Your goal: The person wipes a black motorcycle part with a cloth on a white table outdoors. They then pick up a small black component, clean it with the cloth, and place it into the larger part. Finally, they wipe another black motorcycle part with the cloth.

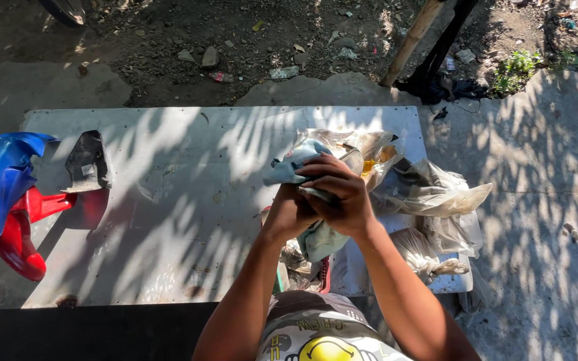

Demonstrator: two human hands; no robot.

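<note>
Both hands met above the grey table [168, 200]: the right hand [342, 194] closed over one pale blue cloth [296, 164], the left hand [287, 212] wrapped beneath, grip partly hidden. Beside them lay roughly three crumpled clear bags [429, 190]; one blue-and-red panel [5, 194] sat far left.

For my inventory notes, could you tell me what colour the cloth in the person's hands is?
The cloth is pale blue-green, seen best in the head view.
</note>
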